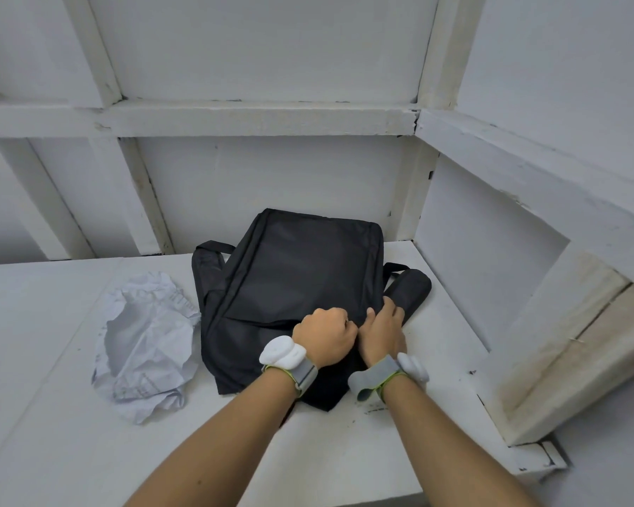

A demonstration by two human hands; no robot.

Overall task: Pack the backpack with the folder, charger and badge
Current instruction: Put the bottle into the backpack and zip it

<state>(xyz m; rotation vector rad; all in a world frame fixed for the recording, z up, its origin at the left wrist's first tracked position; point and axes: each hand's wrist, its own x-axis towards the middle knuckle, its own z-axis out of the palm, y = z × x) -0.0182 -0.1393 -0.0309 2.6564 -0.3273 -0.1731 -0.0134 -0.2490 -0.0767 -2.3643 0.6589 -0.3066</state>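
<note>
A black backpack (293, 272) lies flat on the white table (52, 415), its straps sticking out at the left and right. My left hand (324, 334) is a closed fist pinching something small at the backpack's near right edge; what it pinches is too small to tell. My right hand (383, 333) grips the black fabric right beside it, fingers curled over the edge. Both wrists wear grey bands with white devices. No folder, charger or badge shows anywhere.
A crumpled white sheet of paper (145, 342) lies left of the backpack. White walls with wooden framing close in the table at the back and right. A worn wooden board (564, 345) leans at the right edge.
</note>
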